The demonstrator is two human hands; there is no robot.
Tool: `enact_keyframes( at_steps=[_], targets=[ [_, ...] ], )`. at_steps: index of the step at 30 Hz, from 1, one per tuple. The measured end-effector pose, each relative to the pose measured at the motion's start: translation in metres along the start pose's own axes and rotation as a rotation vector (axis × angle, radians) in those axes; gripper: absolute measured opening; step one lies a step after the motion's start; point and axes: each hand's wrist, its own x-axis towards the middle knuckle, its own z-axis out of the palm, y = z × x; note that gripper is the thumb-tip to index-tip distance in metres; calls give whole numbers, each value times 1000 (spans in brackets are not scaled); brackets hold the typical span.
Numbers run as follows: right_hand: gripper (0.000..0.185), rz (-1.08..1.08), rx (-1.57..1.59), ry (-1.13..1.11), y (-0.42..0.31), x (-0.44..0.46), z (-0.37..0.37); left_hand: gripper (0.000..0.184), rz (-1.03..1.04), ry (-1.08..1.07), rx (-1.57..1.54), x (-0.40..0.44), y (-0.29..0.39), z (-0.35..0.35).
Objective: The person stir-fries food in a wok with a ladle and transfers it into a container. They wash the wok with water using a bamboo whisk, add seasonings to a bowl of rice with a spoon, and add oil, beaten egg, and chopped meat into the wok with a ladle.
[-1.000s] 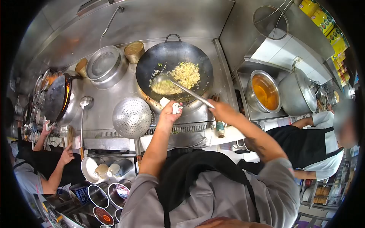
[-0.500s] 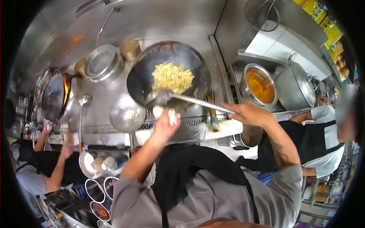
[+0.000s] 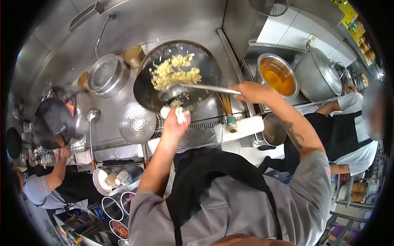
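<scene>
My left hand (image 3: pixel 175 128) is closed around a folded white cloth (image 3: pixel 181 116) at the near edge of the wok (image 3: pixel 210 74); the cloth hides what it grips there. My right hand (image 3: pixel 253 92) is wrapped round the end of a long metal ladle (image 3: pixel 207 87). The ladle's bowl reaches into the wok, against the near side of a yellow, rice-like food (image 3: pixel 174 76). Clumps of the food are spread up the wok's far wall, and loose bits lie near the rim by my left hand.
A perforated strainer (image 3: pixel 137 123) lies left of the wok, and a bamboo brush (image 3: pixel 227 110) to its right. Further right stand a bowl of orange liquid (image 3: pixel 277 78) and a lidded pot (image 3: pixel 316 78). A co-worker handles another wok (image 3: pixel 53 123) at left; another person stands at right.
The food has gone from one compact heap to spread, tossed clumps. The wok tilts differently, and the ladle and right hand sit higher in view. The left co-worker's wok is now lifted and tipped.
</scene>
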Motion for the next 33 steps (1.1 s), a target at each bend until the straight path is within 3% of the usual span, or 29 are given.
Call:
enact_keyframes(
  at_steps=[2,3,5,8,10,12,13,14,16,18,19,21,24,26,28,30,31,33],
  targets=[
    [34,101,-82,9,-4,25,11,19,55,-99,18,50,-7,-34],
    [32,166,-101,100,2,33,34,22,165,-40,111,46,-26,-57],
    [30,144,-164,133,-22,19,38,27,-150,-104,-56,16,-54,-101],
    [27,87,-47,23,-35,-4,0,24,-138,35,-3,-53,-46,-40],
    [28,37,-10,-27,-37,-3,0,22,-44,48,-96,-27,-12,-3],
    [32,-14,-68,49,-21,21,15,22,46,-76,-19,34,-3,-27],
    [35,79,-121,48,-19,37,30,23,89,-120,25,60,-6,-50],
    [33,104,-144,75,-22,34,24,20,93,3,72,34,-26,-56],
    [29,151,-160,132,-44,24,31,24,-184,-20,-76,-6,-51,-97],
    [26,119,-101,4,-48,5,0,25,-131,131,39,-56,-51,-47],
    [26,111,-48,-44,-45,1,-6,23,-142,0,-77,-48,-33,-39],
    [24,62,-55,-114,-52,6,-24,17,-4,59,-56,-19,3,10],
    [25,230,-179,28,-49,35,10,17,117,-14,90,37,-16,-53],
    [26,158,-214,71,-52,27,17,18,-166,-90,-67,-3,-44,-93],
    [26,4,-212,57,-49,1,2,23,-156,130,95,-63,-47,-48],
    [26,25,-132,-50,-50,0,-11,21,-74,49,-11,-45,-12,-34],
    [26,39,-98,-87,-48,5,-17,19,-11,152,-68,-36,7,2],
    [26,112,-164,25,-33,30,12,16,44,2,16,9,7,-18]
  ],
)
